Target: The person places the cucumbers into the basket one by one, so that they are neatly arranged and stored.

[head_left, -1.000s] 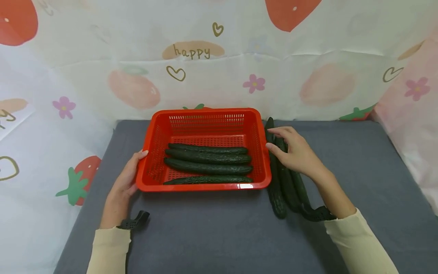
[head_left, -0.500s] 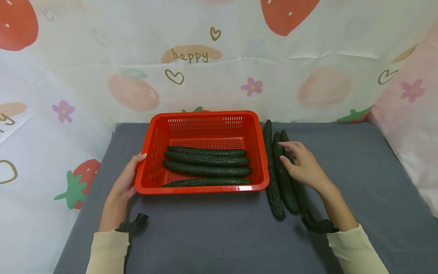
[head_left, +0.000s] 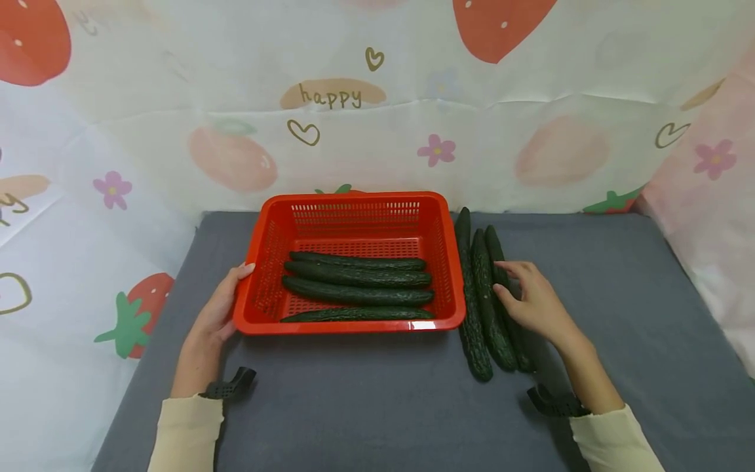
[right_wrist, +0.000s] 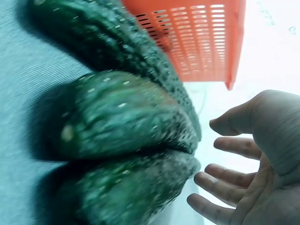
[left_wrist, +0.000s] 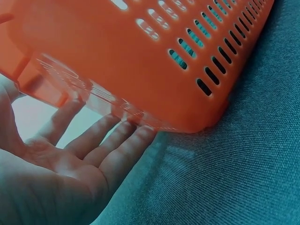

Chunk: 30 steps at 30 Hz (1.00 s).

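Observation:
A red plastic basket (head_left: 348, 328) with slotted walls holds several long dark green cucumbers (head_left: 360, 278) lying crosswise. My left hand (head_left: 217, 309) grips its left side, thumb over the rim, while the fingers (left_wrist: 110, 147) press the outer wall. To the right of the basket, three more cucumbers lie lengthwise: one beside the basket wall (head_left: 470, 295), a middle one (head_left: 489, 295) and a right one (head_left: 495, 246), partly hidden by my hand. My right hand (head_left: 533, 301) hovers over the right one with fingers apart, holding nothing; in the right wrist view a gap separates them.
Grey cloth (head_left: 366, 406) covers the table. A white printed sheet (head_left: 366, 151) hangs behind the basket and along both sides. A black wrist mount (head_left: 230, 385) sits on the left wrist, and another black mount (head_left: 557, 401) on the right.
My right hand has moved rightward and toward me, from beside the basket's right rim to over the rightmost cucumber. The left hand and basket have stayed in place.

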Each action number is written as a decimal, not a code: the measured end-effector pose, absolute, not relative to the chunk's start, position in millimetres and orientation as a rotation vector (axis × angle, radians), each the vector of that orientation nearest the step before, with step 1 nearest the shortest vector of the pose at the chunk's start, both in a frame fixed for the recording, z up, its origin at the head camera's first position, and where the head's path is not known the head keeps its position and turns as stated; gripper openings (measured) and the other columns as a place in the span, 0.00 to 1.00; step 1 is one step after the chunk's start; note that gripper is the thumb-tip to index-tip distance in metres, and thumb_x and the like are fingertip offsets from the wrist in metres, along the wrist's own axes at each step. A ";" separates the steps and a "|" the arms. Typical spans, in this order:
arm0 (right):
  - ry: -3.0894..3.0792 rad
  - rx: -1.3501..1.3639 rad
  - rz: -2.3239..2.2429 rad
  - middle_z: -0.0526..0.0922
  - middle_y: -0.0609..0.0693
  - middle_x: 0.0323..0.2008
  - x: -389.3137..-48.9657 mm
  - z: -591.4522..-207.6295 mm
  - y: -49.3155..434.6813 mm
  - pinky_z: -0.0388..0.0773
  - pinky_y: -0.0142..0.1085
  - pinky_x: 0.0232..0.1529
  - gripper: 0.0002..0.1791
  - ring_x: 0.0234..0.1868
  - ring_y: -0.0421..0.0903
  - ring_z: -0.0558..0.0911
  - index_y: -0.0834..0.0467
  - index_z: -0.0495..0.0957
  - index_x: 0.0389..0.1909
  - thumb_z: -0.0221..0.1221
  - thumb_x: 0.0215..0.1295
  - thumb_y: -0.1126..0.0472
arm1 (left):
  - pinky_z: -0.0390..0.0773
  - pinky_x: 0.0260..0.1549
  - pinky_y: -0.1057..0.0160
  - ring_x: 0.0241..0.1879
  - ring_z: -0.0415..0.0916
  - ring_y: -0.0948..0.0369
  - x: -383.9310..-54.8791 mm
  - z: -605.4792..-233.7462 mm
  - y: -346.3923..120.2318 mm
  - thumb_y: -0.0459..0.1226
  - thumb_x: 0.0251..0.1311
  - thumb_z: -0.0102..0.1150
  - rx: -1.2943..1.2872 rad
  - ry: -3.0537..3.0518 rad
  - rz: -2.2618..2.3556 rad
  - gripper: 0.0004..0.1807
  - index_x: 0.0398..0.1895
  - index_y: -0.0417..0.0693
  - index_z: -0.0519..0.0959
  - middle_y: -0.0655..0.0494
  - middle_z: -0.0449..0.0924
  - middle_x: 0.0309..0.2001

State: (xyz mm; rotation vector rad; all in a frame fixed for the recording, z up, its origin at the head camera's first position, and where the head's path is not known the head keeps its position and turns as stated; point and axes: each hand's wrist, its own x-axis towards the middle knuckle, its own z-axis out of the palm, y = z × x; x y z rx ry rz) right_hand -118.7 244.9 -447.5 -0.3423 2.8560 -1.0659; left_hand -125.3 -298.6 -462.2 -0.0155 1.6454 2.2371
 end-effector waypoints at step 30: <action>2.798 -0.012 -0.893 0.86 0.70 0.54 -118.1 -455.1 254.2 0.85 0.58 0.46 0.35 0.50 0.66 0.87 0.67 0.69 0.73 0.63 0.72 0.53 | 0.86 0.46 0.69 0.45 0.84 0.69 -125.4 -466.5 -299.1 0.51 0.84 0.37 0.012 1.677 2.208 0.16 0.62 0.56 0.67 0.67 0.84 0.49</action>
